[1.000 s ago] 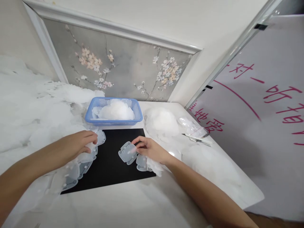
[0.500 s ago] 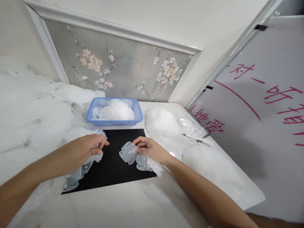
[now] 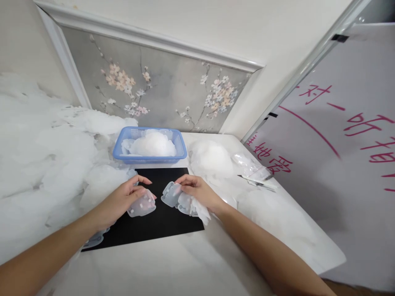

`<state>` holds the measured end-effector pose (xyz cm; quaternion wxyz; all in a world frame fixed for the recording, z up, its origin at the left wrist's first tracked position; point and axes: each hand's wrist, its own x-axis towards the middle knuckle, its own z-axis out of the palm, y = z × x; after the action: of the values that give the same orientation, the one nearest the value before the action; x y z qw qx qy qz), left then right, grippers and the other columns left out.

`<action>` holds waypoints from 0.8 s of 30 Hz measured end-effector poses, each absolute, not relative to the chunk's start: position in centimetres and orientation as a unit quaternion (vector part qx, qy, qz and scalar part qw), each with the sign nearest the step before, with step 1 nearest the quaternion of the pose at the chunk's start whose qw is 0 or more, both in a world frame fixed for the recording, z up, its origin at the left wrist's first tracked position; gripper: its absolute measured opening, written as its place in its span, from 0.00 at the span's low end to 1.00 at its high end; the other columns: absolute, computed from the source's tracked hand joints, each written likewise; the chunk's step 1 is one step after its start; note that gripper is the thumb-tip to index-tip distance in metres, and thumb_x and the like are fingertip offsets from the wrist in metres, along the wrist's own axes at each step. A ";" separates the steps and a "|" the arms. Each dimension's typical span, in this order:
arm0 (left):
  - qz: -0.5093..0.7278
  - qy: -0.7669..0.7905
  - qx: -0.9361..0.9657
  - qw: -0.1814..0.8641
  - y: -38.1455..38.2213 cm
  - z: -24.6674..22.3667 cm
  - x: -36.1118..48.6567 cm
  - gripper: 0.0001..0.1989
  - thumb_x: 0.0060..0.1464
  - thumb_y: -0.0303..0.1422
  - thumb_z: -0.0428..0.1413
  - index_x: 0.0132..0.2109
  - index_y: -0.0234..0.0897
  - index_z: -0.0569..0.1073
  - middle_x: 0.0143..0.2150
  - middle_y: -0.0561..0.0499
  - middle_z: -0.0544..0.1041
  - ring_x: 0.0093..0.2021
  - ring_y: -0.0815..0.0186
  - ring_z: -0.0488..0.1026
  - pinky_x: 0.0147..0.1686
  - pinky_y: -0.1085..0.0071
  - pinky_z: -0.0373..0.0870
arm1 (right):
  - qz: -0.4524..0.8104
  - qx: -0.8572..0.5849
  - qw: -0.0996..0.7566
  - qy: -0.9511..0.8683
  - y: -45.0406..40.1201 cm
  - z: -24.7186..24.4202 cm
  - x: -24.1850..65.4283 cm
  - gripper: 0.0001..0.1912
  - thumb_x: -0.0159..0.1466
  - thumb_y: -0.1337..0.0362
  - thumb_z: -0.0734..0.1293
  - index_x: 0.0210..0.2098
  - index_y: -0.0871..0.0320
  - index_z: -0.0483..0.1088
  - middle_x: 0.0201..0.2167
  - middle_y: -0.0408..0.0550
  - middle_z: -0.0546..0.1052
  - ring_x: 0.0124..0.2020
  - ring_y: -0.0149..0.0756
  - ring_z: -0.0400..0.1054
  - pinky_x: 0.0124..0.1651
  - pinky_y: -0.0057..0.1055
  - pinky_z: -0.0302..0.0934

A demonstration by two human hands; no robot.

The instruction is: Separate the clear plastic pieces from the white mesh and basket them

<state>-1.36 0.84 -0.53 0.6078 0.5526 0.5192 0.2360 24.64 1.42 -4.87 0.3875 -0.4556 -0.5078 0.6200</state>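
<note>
My left hand [image 3: 128, 199], index finger stretched out, holds a translucent plastic piece [image 3: 143, 206] with notched edges between the thumb and other fingers. It hovers over the left half of a black mat [image 3: 148, 230]. My right hand [image 3: 197, 191] pinches a similar translucent piece [image 3: 170, 194] by its upper right edge, over the mat's right half. Below these fingers is another such piece [image 3: 186, 204], with a whitish bunch of layered pieces [image 3: 201, 211] under the palm. At the mat's lower left lie more pieces [image 3: 95, 239], partly hidden by my left forearm.
A blue basket [image 3: 150, 159] holding whitish translucent pieces stands behind the mat. A large heap of pieces [image 3: 37, 164] covers the table's left side. To the right are a whitish pile [image 3: 211, 158], a clear bag [image 3: 247, 162] and a slim light-coloured tool [image 3: 259, 183]. A whiteboard [image 3: 308, 197] borders the right.
My left hand has moved right over the mat, bringing its piece into plain view. My right hand and its piece have shifted slightly up and right, so the hands are closer together.
</note>
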 end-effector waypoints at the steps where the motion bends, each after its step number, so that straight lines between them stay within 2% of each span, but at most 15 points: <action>1: 0.240 0.515 0.533 0.627 0.8 -0.4 -1.3 0.19 0.57 0.49 0.58 0.50 0.45 0.68 0.43 0.48 0.84 0.40 0.57 0.80 0.32 0.69 0.69 | 0.620 -0.459 0.393 -0.501 1.4 -4.8 24.6 0.10 0.55 0.60 0.71 0.35 0.57 0.76 0.29 0.43 0.77 0.28 0.32 0.67 0.33 0.30 0.58; 3: 0.253 0.505 0.495 0.661 0.6 -0.3 -1.2 0.20 0.57 0.48 0.59 0.50 0.44 0.68 0.44 0.47 0.84 0.42 0.56 0.80 0.33 0.68 0.71 | 0.614 -0.468 0.392 -0.500 1.4 -4.4 24.5 0.09 0.57 0.58 0.70 0.32 0.58 0.76 0.24 0.42 0.73 0.24 0.30 0.62 0.29 0.29 0.54; 6: 0.272 0.489 0.445 0.699 0.5 0.0 -1.0 0.18 0.58 0.44 0.60 0.51 0.43 0.68 0.48 0.45 0.83 0.46 0.56 0.80 0.36 0.67 0.73 | 0.614 -0.467 0.387 -0.505 1.0 -4.1 24.2 0.14 0.59 0.52 0.70 0.30 0.59 0.76 0.17 0.38 0.66 0.19 0.26 0.55 0.24 0.27 0.48; 8: 0.282 0.482 0.420 0.715 0.4 0.2 -0.8 0.17 0.59 0.42 0.60 0.52 0.42 0.69 0.50 0.43 0.82 0.48 0.56 0.79 0.38 0.67 0.74 | 0.647 -0.447 0.378 -0.489 0.8 -4.0 24.0 0.16 0.57 0.51 0.73 0.31 0.58 0.73 0.17 0.38 0.69 0.18 0.26 0.57 0.22 0.25 0.48; 10: 0.292 0.472 0.410 0.724 0.3 0.3 -0.6 0.17 0.60 0.43 0.59 0.52 0.42 0.69 0.51 0.43 0.81 0.49 0.56 0.78 0.39 0.67 0.74 | 0.715 -0.401 0.346 -0.457 0.5 -4.0 23.7 0.19 0.53 0.53 0.77 0.36 0.57 0.71 0.19 0.38 0.72 0.18 0.27 0.62 0.22 0.25 0.52; 12: 0.299 0.457 0.421 0.724 0.0 0.3 -0.5 0.18 0.61 0.45 0.57 0.53 0.43 0.69 0.51 0.45 0.79 0.49 0.57 0.77 0.39 0.67 0.73 | 0.784 -0.337 0.296 -0.428 0.2 -4.2 23.5 0.26 0.51 0.57 0.79 0.45 0.56 0.69 0.21 0.38 0.76 0.17 0.29 0.65 0.21 0.25 0.55; 15: 0.291 0.445 0.469 0.705 -0.7 -0.3 -0.4 0.20 0.62 0.51 0.52 0.56 0.48 0.66 0.50 0.49 0.75 0.45 0.59 0.75 0.38 0.67 0.72 | 0.841 -0.253 0.241 -0.413 0.0 -4.5 23.1 0.34 0.52 0.63 0.79 0.56 0.55 0.66 0.37 0.46 0.82 0.17 0.27 0.67 0.22 0.25 0.59; 16: 0.284 0.448 0.492 0.690 -1.0 -0.6 -0.4 0.21 0.62 0.52 0.51 0.57 0.49 0.64 0.50 0.49 0.74 0.44 0.60 0.75 0.38 0.67 0.72 | 0.848 -0.237 0.232 -0.413 -0.1 -4.6 23.0 0.34 0.53 0.63 0.78 0.56 0.54 0.65 0.42 0.49 0.82 0.17 0.26 0.68 0.22 0.25 0.59; 18: 0.270 0.457 0.547 0.647 -1.4 -1.1 -0.5 0.22 0.63 0.54 0.49 0.59 0.52 0.62 0.53 0.49 0.70 0.46 0.60 0.74 0.40 0.66 0.72 | 0.846 -0.228 0.238 -0.419 -0.2 -4.6 23.0 0.29 0.54 0.63 0.78 0.52 0.55 0.68 0.43 0.50 0.82 0.17 0.26 0.68 0.22 0.26 0.59; 21: 0.249 0.456 0.649 0.556 -1.2 -1.0 -0.9 0.21 0.66 0.50 0.46 0.62 0.54 0.59 0.59 0.48 0.67 0.54 0.57 0.73 0.49 0.62 0.71 | 0.802 -0.272 0.272 -0.457 -0.1 -4.4 23.3 0.19 0.55 0.57 0.77 0.42 0.58 0.74 0.35 0.46 0.81 0.17 0.26 0.65 0.21 0.26 0.56; 24: 0.193 0.441 0.803 0.350 0.5 -0.2 -2.8 0.17 0.67 0.42 0.48 0.61 0.52 0.66 0.61 0.47 0.69 0.60 0.52 0.69 0.57 0.56 0.67 | 0.710 -0.343 0.315 -0.528 0.3 -4.5 23.8 0.15 0.56 0.54 0.76 0.33 0.59 0.75 0.29 0.44 0.78 0.23 0.27 0.65 0.26 0.26 0.55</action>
<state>-2.84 0.46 -0.25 0.3504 0.8031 0.4415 0.1934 23.85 0.29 -4.45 0.3153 -0.3426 -0.5284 0.7099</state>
